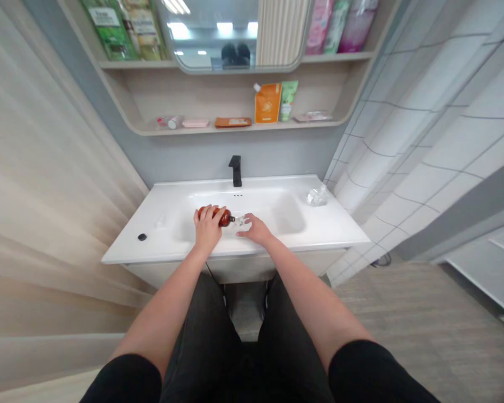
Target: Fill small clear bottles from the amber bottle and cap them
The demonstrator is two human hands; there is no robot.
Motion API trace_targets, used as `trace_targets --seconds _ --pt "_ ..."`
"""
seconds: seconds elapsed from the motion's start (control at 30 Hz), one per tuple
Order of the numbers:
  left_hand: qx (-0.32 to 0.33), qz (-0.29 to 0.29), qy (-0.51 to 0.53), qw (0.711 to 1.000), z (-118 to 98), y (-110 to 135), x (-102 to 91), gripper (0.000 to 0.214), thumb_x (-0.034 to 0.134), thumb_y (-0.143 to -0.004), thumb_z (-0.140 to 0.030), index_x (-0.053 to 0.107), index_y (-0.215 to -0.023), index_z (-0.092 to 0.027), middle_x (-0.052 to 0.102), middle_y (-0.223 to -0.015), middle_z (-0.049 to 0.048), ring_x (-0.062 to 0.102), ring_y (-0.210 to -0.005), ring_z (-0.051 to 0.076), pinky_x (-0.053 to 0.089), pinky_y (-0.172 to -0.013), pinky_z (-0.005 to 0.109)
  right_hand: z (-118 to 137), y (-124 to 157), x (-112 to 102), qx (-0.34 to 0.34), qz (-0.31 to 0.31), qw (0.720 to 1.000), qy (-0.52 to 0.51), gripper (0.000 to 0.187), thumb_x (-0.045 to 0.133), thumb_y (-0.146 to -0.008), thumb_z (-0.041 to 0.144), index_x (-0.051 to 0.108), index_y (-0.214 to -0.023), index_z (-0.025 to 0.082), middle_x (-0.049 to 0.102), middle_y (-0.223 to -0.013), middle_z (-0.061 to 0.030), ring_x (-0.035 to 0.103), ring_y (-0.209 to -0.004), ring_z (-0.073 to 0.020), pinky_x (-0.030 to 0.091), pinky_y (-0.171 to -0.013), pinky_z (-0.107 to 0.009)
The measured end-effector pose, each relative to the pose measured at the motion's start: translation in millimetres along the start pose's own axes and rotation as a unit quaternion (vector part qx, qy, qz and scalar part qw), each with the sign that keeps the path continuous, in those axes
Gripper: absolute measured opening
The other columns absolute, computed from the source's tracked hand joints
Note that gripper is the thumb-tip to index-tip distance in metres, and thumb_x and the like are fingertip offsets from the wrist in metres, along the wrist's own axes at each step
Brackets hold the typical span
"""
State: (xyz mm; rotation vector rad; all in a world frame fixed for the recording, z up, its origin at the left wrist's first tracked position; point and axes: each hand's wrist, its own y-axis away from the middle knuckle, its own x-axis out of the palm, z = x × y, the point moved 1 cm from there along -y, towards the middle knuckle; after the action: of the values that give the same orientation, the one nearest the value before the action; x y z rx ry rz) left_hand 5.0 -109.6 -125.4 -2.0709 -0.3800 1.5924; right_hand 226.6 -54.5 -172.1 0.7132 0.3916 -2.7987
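Over the front of the basin in a white vanity top (163, 244), close to its front edge and about midway along it, the left hand (207, 227) is closed around a reddish-brown bottle (219, 217), its fingers wrapped over the body. The bottle lies on its side, off the vanity top, with a dark narrow neck (232, 219) pointing toward the right hand (255, 230). The right hand's fingers (246, 232) stretch low toward a small clear piece (239, 220) at the end of that neck. They touch it or lie just beside it, but I cannot tell whether they grip it. The piece is too small to say if it is glass or plastic, or if it is joined to the neck. Behind the basin stands a black faucet (235, 170). A crumpled clear item (317, 196) sits near the right rear corner of the vanity top, and a small black object (141, 237) lies near its left edge. Higher up, a shelf (235, 127) holds an orange pouch (267, 103) and a green tube (288, 101).
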Motion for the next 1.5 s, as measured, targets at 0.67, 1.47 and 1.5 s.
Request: trace_targets --seconds 0.67,1.47,1.5 --pt "0.024 -0.026 -0.016 0.999 -1.7 0.8 -1.4 0.058 0.052 -0.097 -0.014 0.067 -0.151 -0.033 0.063 -0.157 0.0121 0.045 -0.154 0.036 0.014 -0.133 0.067 2.3 1.1 -0.1 -0.005 -0.004 1.0 0.015 0.066 0.102 -0.062 0.038 0.064 -0.115 0.028 0.076 -0.111 -0.0011 0.072 -0.106 -0.0251 0.055 -0.099 -0.04" --pt "0.035 -0.022 -0.029 0.999 -3.4 0.9 -4.0 0.059 0.051 -0.097 -0.012 0.068 -0.149 -0.033 0.064 -0.156 0.0123 0.044 -0.155 0.036 0.013 -0.134 0.067 8.8 3.5 -2.8 -0.003 -0.002 0.999 0.043 0.065 0.101 -0.062 0.037 0.064 -0.115 0.027 0.075 -0.107 -0.0004 0.071 -0.1 -0.0239 0.055 -0.093 -0.037" --pt "0.035 -0.022 -0.031 0.999 -3.5 0.9 -4.3 0.059 0.051 -0.097 -0.012 0.068 -0.149 -0.033 0.064 -0.155 0.0123 0.044 -0.155 0.036 0.013 -0.134 0.067 9.2 3.7 -3.1 -0.004 -0.001 0.999 0.04 0.065 0.101 -0.062 0.037 0.064 -0.115 0.027 0.075 -0.107 -0.0004 0.071 -0.1 -0.0238 0.055 -0.093 -0.037"
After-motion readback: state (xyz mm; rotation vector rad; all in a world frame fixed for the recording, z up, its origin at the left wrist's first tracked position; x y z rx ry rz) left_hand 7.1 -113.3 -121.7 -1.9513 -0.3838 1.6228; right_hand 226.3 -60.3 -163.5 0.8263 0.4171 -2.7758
